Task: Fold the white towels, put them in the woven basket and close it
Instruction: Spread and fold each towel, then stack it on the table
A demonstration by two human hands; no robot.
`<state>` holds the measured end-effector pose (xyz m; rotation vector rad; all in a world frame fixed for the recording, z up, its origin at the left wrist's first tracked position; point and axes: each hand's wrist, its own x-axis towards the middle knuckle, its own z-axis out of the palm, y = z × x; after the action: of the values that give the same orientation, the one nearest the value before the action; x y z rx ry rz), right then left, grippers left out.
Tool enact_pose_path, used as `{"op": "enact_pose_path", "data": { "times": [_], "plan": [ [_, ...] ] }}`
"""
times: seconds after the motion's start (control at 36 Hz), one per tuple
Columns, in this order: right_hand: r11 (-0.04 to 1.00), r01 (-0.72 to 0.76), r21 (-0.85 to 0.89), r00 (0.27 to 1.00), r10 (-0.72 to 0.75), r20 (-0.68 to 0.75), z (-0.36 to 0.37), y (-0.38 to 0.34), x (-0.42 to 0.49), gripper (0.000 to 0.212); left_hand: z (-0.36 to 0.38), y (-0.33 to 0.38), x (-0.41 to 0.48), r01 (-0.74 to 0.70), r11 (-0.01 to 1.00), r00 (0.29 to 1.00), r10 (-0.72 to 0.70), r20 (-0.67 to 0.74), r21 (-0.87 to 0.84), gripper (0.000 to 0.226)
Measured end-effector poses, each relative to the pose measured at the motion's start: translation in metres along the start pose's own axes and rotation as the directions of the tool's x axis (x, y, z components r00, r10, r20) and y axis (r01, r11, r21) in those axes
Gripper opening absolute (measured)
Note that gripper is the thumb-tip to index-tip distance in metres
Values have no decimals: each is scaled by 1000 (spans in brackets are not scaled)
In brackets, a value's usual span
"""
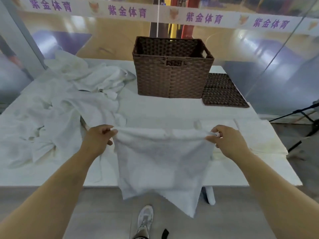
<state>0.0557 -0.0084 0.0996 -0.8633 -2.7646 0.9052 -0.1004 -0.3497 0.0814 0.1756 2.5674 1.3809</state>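
One towel (162,161) hangs stretched between two bare hands at a white table (155,111). The left hand (99,137) pinches one top corner with its fingers curled round the cloth, and the right hand (227,140) grips the other corner the same way. The towel's upper edge runs side to side between them. The rest drops past the table's front edge toward the floor, its lower corners uneven.

We count one basket (172,75), standing open straight ahead beyond that edge. It is well apart from both hands and about equally far from each. Its single lid (222,90) lies flat on the table just beside the basket, on the right hand's side.

To the left, nearer the left hand, sprawls one rumpled heap (69,100) of white towels; we cannot tell how many it holds. We judge that the fold is not yet made: the cloth would need halving, corner to corner, before it travels forward into the basket. We cannot see the basket's floor. One shoe (145,219) shows below the towel.
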Motion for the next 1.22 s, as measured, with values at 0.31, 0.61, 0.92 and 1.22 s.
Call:
{"op": "enact_pose_path", "data": {
  "times": [0.31, 0.61, 0.92, 1.22],
  "plan": [
    [967, -177, 181, 981, 187, -41, 39, -12, 92, 6, 27, 0, 109, 229, 950, 973, -221, 60, -212, 18],
    [944, -285, 168, 939, 239, 247, 87, -19, 162, 57, 72, -5, 182, 139, 983, 960, -163, 226, 121, 41],
    [909, 18, -416, 705, 283, 650, 160, 6, 127, 68, 112, -43, 147, -490, 627, 642, -211, 737, 606, 62],
    [812, 67, -579, 801, 303, 517, 175, 7, 147, 78, 137, -62, 178, -555, 528, 692, -135, 709, 642, 72]
  ]
}}
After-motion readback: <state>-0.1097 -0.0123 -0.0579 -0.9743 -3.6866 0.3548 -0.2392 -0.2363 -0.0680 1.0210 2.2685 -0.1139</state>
